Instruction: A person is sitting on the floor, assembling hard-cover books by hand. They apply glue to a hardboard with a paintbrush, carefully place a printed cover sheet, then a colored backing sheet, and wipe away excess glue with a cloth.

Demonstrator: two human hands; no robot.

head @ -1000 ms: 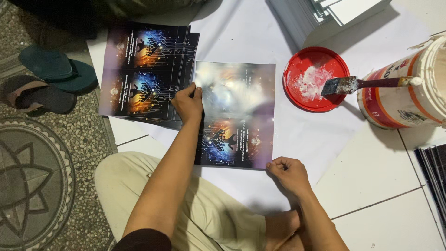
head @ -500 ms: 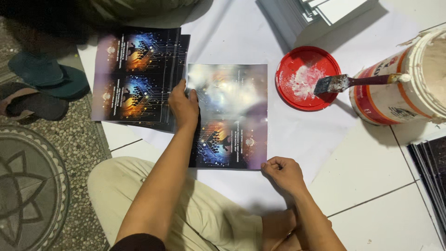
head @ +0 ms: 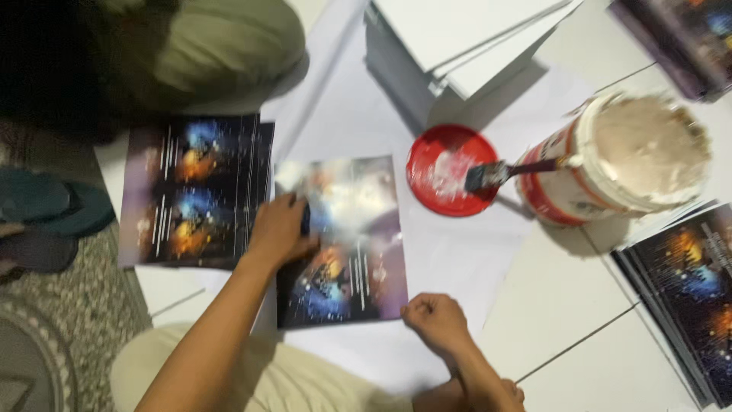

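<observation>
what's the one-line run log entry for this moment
left hand: flat on glossy dark printed sheet | right hand: fisted at sheet's lower right corner | red round lid: brush resting on it

White tiled floor (head: 579, 305) with dark grout lines, lit evenly. Pebbled patterned mat (head: 69, 320) at 8 o'clock, dark sandals (head: 46, 221) at 9.

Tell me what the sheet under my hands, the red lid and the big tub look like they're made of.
The sheet under the left hand and right hand looks like glossy printed paper: it shows a pale glare patch. The red lid looks like smooth moulded plastic, smeared white. The tub is probably plastic too, full of off-white paste; blur leaves that open.
</observation>
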